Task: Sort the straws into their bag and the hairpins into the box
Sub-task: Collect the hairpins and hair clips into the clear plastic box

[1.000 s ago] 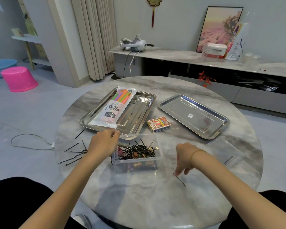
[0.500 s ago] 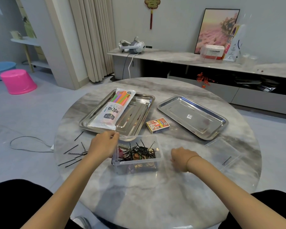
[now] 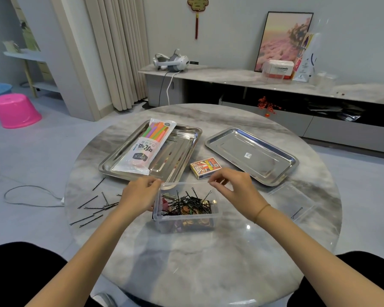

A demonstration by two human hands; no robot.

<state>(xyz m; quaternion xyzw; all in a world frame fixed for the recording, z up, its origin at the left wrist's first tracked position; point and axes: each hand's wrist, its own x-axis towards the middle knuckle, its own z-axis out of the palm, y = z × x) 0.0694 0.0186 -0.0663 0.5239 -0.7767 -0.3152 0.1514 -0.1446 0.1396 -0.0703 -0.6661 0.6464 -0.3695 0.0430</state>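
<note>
1. Hairpins (image 3: pixel 187 201) lay in a black heap inside the clear box (image 3: pixel 186 219), which stood on the marble table (image 3: pixel 186 262) near its front edge.
2. My left hand (image 3: pixel 140 193) held the box's left far corner, fingers closed on the rim.
3. My right hand (image 3: pixel 235 187) was over the far rim; its fingertips (image 3: pixel 213 181) were pinched narrow, but I cannot tell if a pin was between them.
4. Loose hairpins (image 3: pixel 93 209) were scattered left of the box, close to the table's left edge.
5. The bag of straws (image 3: pixel 146 147) lay in the left tray (image 3: pixel 182 156); the right tray (image 3: pixel 253 156) was well apart from my hands.
6. The clear lid (image 3: pixel 290 202), with one pin (image 3: pixel 296 213) on it, lay at the right.
7. A second before, my right hand was at a pin in front of the box; that place was now bare, leaving open room there.
</note>
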